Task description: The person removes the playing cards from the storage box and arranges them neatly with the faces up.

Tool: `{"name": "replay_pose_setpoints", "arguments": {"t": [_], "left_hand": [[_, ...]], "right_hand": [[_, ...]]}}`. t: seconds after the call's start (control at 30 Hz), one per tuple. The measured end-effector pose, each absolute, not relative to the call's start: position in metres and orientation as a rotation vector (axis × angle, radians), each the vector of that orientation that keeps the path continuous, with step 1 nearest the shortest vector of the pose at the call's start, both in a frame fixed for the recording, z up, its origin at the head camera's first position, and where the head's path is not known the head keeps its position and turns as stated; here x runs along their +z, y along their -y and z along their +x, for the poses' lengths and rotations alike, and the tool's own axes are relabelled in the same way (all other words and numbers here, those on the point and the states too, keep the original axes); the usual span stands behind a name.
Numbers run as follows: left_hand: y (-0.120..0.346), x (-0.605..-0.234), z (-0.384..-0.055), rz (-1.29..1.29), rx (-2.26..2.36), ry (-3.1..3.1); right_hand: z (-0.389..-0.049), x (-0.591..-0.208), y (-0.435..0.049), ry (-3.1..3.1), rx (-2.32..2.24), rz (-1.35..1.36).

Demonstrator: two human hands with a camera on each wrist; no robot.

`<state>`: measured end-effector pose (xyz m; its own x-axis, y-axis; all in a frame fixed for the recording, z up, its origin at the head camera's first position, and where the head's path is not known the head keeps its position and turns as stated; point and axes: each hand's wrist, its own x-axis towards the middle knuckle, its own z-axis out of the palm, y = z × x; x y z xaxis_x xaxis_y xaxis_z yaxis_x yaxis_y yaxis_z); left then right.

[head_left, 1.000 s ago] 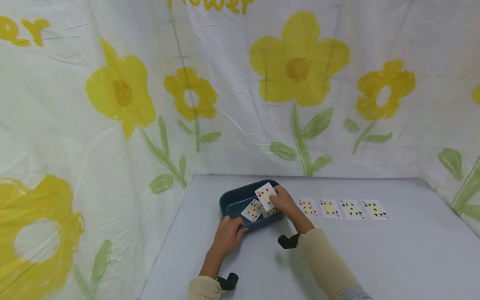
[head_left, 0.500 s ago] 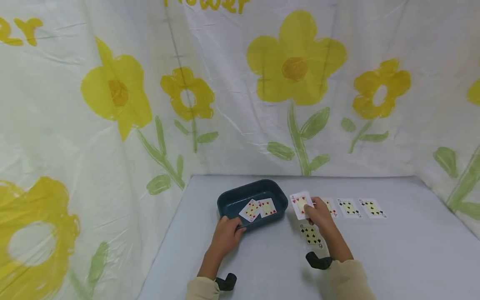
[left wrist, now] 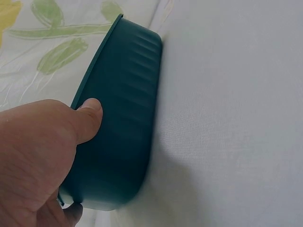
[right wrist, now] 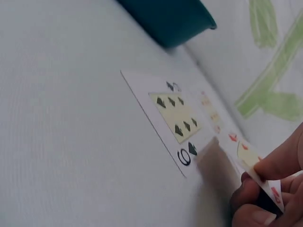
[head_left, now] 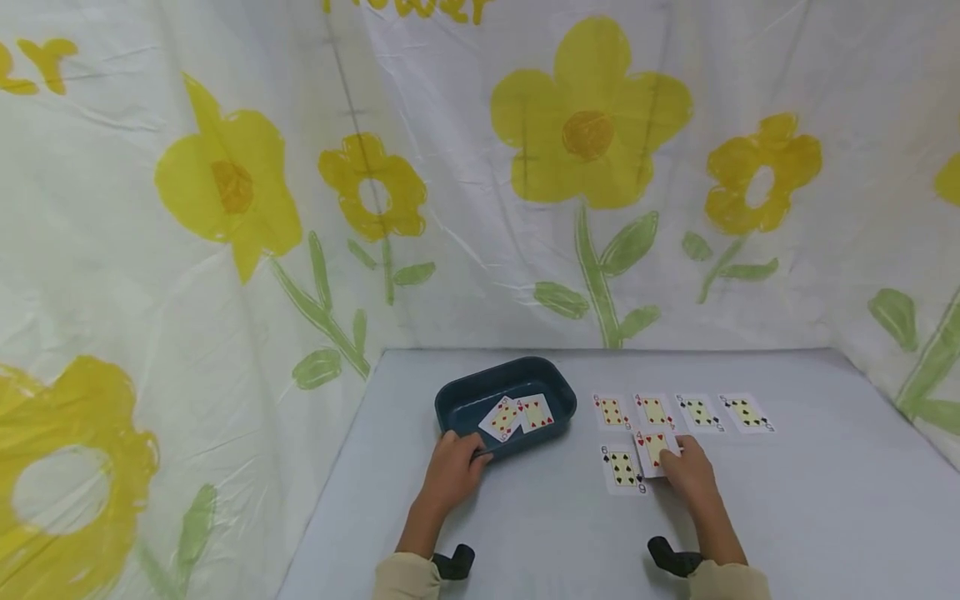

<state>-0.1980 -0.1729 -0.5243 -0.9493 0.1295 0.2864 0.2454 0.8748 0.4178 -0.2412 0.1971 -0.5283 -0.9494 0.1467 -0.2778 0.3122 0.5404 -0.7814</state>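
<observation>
My left hand (head_left: 452,469) grips the near left rim of a dark teal tray (head_left: 566,392); in the left wrist view its thumb lies along the tray's outer wall (left wrist: 120,99). Two face-up playing cards, a five of diamonds or hearts (head_left: 500,419) and a four of hearts (head_left: 536,413), overlap inside the tray. My right hand (head_left: 690,471) pinches a four of hearts playing card (head_left: 651,450) by its right side, close over the table just right of a six of spades (head_left: 622,471). In the right wrist view that held card (right wrist: 249,158) is tilted between thumb and fingers.
Behind the held card runs a row of face-up cards: a six of diamonds (head_left: 612,412), a four of diamonds (head_left: 656,412), then two black-suited cards, one of them the rightmost card (head_left: 747,413). A white flowered curtain (head_left: 465,308) hangs behind the pale table (head_left: 540,533).
My right hand has carried the four of hearts from over the tray, rightward and toward me, to beside the six of spades. My left hand has stayed on the tray's rim.
</observation>
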Motion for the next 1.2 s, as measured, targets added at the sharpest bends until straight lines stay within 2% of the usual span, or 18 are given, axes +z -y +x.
{"name": "replay_pose_setpoints", "arguments": {"t": [0.43, 1.2], "left_hand": [[0.172, -0.524, -0.198, -0.294, -0.668, 2.798], [0.173, -0.526, -0.199, -0.287, -0.641, 2.789]], "right_hand": [[-0.226, -0.523, -0.209, -2.705, -1.142, 0.416], [-0.227, -0.528, -0.215, -2.861, -0.943, 0.520]]}}
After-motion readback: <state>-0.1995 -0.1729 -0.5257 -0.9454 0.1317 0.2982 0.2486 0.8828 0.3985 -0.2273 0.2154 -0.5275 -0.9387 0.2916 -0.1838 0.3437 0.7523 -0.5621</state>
